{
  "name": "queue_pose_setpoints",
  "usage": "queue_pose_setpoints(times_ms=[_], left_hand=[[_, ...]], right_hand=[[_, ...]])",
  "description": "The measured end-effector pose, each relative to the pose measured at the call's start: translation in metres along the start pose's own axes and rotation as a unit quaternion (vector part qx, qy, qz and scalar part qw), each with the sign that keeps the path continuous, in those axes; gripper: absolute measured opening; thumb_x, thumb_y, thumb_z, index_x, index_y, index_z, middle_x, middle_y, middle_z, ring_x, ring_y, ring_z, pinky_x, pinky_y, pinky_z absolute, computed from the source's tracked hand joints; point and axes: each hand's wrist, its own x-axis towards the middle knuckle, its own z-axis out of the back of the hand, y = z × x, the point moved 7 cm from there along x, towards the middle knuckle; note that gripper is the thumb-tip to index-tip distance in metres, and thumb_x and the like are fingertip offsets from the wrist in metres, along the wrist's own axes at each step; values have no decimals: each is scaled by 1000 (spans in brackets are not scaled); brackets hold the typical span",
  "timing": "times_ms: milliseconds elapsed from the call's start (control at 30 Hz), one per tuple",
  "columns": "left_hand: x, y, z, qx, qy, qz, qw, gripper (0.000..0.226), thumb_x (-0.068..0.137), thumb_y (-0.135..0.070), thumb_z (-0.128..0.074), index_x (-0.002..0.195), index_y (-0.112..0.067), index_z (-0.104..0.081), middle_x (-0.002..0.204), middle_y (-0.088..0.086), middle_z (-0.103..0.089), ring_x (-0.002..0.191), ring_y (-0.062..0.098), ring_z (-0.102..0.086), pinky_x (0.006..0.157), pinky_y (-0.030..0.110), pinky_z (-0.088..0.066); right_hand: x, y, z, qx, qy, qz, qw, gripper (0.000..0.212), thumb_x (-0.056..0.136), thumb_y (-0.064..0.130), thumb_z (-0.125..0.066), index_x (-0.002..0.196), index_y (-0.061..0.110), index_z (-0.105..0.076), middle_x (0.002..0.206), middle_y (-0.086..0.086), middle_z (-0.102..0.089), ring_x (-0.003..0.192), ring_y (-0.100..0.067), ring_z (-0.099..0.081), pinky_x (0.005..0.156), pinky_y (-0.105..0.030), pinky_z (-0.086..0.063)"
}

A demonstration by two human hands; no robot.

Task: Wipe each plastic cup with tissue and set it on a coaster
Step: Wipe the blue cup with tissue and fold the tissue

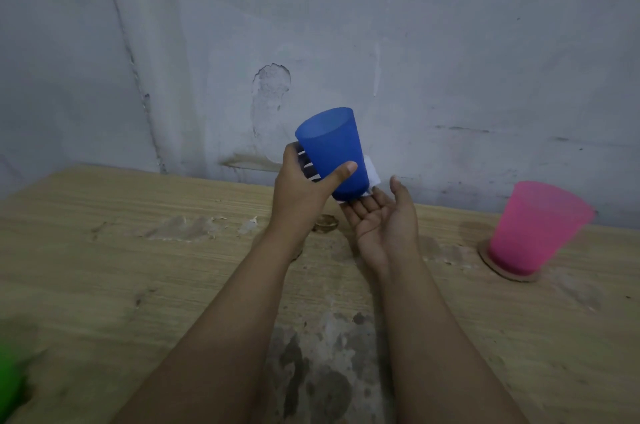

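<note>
My left hand [304,186] grips a blue plastic cup [330,150], held up above the table with its mouth tilted away toward the wall. My right hand [384,221] lies palm up under the cup's base, pressing a white tissue [371,174] against the cup's far side; most of the tissue is hidden behind the cup. A pink plastic cup [535,229] stands upright on a round cardboard coaster [509,273] at the right. Another brown coaster [325,223] lies on the table below the blue cup, partly hidden by my hands.
The wooden table [138,268] is worn, with grey patches near the front. A grey wall [381,43] stands close behind it. A blurred green object [10,375] shows at the lower left edge.
</note>
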Motion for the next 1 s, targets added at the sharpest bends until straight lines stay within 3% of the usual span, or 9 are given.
queue_pose_setpoints(times_ms=[133,333,500,700,900,1000], left_hand=[[1,1,6,-1,-15,-4,1000,59,73,-30,-80,120,-26,-44,121,-9,-58,104,3,-60,72,12,-52],[6,2,15,-16,-35,-4,999,61,74,-27,-79,123,-22,-44,127,-4,-57,107,7,-61,79,19,-54],[6,0,15,-28,-37,-10,999,60,73,-25,-80,122,-24,-45,125,-5,-58,106,5,-61,79,18,-54],[6,-2,14,-24,-35,-12,999,60,73,-24,-81,122,-23,-46,124,-4,-59,105,6,-62,80,20,-54],[2,-2,6,-23,-9,0,1000,56,73,-28,-80,119,-26,-48,119,-6,-62,102,4,-63,71,14,-53],[0,-4,2,-34,-2,2,999,55,73,-29,-80,119,-25,-49,119,-6,-63,102,4,-63,71,13,-52]], right_hand=[[1,4,3,17,0,6,1000,37,94,28,-48,115,-1,-57,112,-21,-67,105,-29,-66,97,-39,-49],[3,3,5,-18,-8,11,1000,28,95,22,-47,105,1,-61,89,-14,-74,83,-23,-72,78,-33,-58],[3,-2,4,-42,0,-12,999,31,95,26,-48,106,1,-62,95,-17,-73,88,-25,-71,85,-36,-56],[2,5,4,1,-5,6,1000,33,93,27,-50,109,-1,-60,94,-18,-73,86,-25,-72,79,-35,-58],[0,5,3,-5,4,5,1000,43,94,32,-47,119,-1,-54,116,-21,-66,108,-28,-65,99,-39,-48],[-1,3,1,-29,1,-2,1000,38,95,37,-44,107,3,-56,108,-17,-67,108,-28,-63,104,-41,-43]])
